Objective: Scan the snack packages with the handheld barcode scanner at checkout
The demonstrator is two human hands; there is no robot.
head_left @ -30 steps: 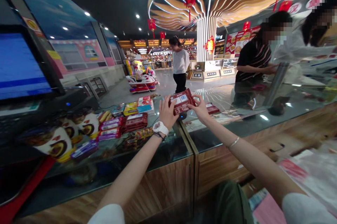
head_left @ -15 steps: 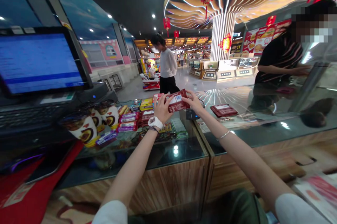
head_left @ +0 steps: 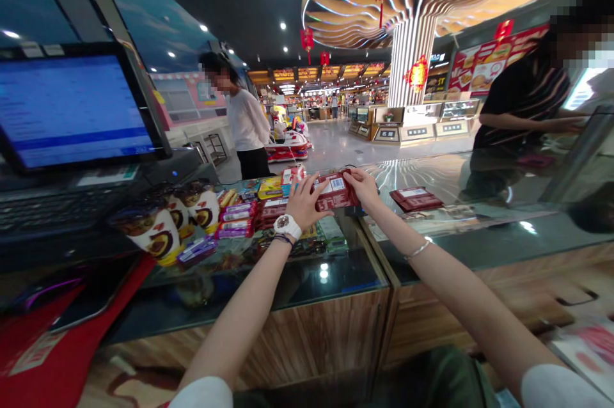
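A maroon snack packet (head_left: pixel 339 194) with a white barcode label is held up over the counter, between both hands. At its right upper corner, my right hand (head_left: pixel 363 187) pinches it with thumb and fingertips. My left hand (head_left: pixel 306 203), wearing a white watch, loosely spans its left end, thumb at the lower edge and fingers spread. Behind the packet, a small black device is mostly hidden. Similar maroon packets (head_left: pixel 272 211) lie left of my left hand beside purple-wrapped bars (head_left: pixel 238 211). Another maroon packet (head_left: pixel 415 197) rests on the glass to the right.
Several printed cups (head_left: pixel 156 238) stand left of the snacks, near a keyboard (head_left: pixel 48 210) and monitor (head_left: pixel 77 107). Yellow boxes (head_left: pixel 269 188) lie at the back. A phone (head_left: pixel 86 299) rests on red material. Two people stand beyond the glass counter (head_left: pixel 470 235).
The packet has lowered slightly and moved right in view, its label more level. My left fingers have spread. The person in white has moved left.
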